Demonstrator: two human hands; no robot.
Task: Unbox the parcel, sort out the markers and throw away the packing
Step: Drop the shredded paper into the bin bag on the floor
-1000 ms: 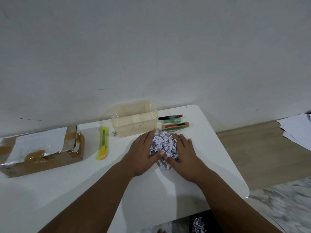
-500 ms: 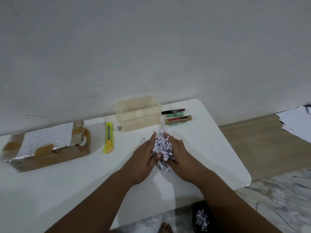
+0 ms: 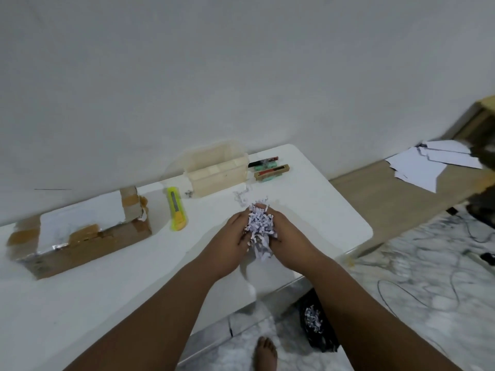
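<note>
A clump of shredded white paper packing (image 3: 259, 231) is pressed between my left hand (image 3: 230, 239) and my right hand (image 3: 290, 238), lifted just above the white table (image 3: 134, 285). A few loose shreds (image 3: 239, 196) lie on the table beyond my fingers. The torn cardboard parcel (image 3: 80, 236) sits at the left. Two markers (image 3: 269, 168) lie at the far right corner beside a clear plastic container (image 3: 217, 170). A black bag (image 3: 318, 325) holding more shreds stands on the floor under the table's near edge.
A yellow utility knife (image 3: 176, 208) lies between the parcel and the container. White paper sheets (image 3: 431, 163) are spread on the floor at the right. Cables (image 3: 455, 263) trail over the marble floor. My bare foot (image 3: 265, 353) shows below.
Both hands have gathered the shreds into a tighter clump and raised it off the table, drawing it toward me. The camera view has shifted to the right.
</note>
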